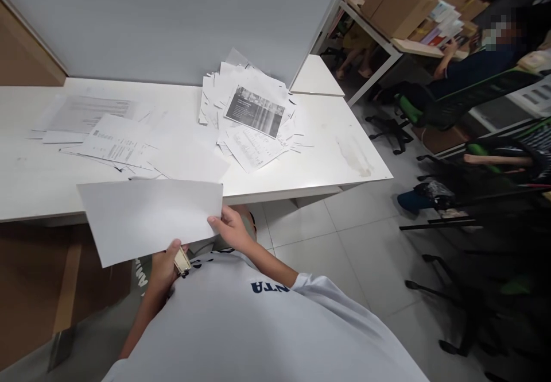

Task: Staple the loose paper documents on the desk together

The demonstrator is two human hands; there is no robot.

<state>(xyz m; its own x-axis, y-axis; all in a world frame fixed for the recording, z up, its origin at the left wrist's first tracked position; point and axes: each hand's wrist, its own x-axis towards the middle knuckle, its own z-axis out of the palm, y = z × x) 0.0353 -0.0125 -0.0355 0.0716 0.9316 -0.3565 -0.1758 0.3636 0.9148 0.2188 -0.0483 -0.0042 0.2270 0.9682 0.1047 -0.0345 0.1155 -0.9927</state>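
A blank white sheet of paper (150, 215) is held in front of my body, just off the table's front edge. My right hand (232, 230) pinches its right edge, thumb on top. My left hand (165, 267) is at the sheet's lower edge, thumb up, with its other fingers hidden. Beside the left thumb is a small cream-coloured object (182, 260) with a metallic look; its kind is not clear. Printed sheets (114, 141) lie spread on the table beyond the held paper. A messy pile of papers (252, 146) lies farther right, topped by a dark printed page (255, 111).
The white table (318, 158) stands against a grey partition (181, 20). Cardboard boxes (32, 290) are below left. To the right are a tiled floor (318, 250), office chairs (465, 301), a seated person (477, 74) and another table with boxes (396, 6).
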